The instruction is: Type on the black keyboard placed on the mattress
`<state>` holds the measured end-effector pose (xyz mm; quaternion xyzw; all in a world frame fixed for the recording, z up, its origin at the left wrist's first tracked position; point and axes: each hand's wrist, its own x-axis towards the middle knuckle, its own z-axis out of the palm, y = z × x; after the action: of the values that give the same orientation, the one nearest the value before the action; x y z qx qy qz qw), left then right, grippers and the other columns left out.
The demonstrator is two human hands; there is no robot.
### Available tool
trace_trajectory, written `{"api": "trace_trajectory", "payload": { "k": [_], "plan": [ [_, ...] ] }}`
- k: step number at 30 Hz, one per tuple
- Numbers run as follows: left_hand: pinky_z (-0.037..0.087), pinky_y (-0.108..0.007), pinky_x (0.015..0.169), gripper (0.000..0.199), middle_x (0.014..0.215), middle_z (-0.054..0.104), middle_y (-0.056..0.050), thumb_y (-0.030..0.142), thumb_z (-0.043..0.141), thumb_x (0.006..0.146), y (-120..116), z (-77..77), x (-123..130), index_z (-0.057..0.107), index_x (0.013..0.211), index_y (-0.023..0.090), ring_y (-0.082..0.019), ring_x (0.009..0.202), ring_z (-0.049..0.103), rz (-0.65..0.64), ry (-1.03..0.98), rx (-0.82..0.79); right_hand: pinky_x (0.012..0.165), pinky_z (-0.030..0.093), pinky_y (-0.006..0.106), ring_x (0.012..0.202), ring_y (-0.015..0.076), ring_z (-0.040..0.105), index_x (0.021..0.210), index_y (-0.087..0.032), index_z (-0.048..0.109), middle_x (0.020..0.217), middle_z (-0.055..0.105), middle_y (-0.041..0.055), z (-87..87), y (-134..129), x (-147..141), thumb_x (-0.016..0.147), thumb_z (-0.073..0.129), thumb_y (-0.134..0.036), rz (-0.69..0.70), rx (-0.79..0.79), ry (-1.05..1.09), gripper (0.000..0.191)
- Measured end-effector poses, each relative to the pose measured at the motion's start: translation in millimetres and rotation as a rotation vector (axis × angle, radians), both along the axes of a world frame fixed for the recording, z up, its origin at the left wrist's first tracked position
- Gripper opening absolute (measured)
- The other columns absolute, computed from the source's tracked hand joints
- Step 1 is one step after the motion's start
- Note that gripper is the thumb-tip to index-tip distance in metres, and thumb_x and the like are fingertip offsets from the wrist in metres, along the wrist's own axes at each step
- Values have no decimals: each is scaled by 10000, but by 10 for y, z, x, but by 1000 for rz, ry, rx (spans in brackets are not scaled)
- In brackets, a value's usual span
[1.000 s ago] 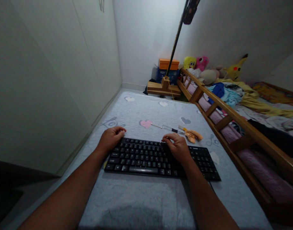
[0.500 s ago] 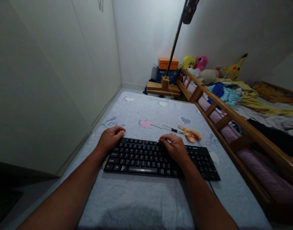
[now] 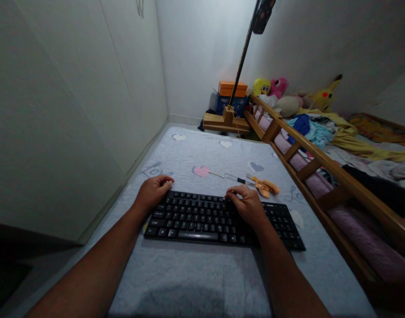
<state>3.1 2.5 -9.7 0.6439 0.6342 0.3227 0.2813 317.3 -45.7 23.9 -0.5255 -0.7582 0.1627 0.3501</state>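
A black computer keyboard (image 3: 196, 216) lies flat on the patterned cover. My left hand (image 3: 154, 191) is at its far left corner, thumb and fingers closed around the edge. Over the upper right part of the keys hovers or rests my right hand (image 3: 247, 204), its thumb and fingertips pinched together near the top row. Anything between those fingertips is too small or hidden to name. Beyond the keyboard, several thin tools lie in a row: a metal rod (image 3: 216, 174), a dark-gripped tool (image 3: 241, 180) and a yellow-handled brush (image 3: 252, 177), beside an orange cloth (image 3: 267, 187).
Along the right runs a wooden bed rail (image 3: 308, 154), with clothes and plush toys behind it. At the far end stands a pole on a wooden base (image 3: 226, 121), near an orange box (image 3: 232, 88). A pale cabinet (image 3: 80, 110) borders the left.
My right hand has shifted slightly to the right along the keyboard's top row, still pinched. My left hand and the keyboard have barely moved.
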Motion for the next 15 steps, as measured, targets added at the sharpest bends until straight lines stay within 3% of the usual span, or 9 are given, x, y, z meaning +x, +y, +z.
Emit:
{"api": "trace_trajectory", "payload": {
  "k": [15],
  "plan": [
    [444,-299,669,358,788,722,-33,457,526,758,-13,10,7,713,887,181,-209,723,643,1,-1,10,770,465,311,806,196,654,793,-219,725,799,729,30,27,-34,-58,848,613,-156,41,-51,25,140]
  ]
}}
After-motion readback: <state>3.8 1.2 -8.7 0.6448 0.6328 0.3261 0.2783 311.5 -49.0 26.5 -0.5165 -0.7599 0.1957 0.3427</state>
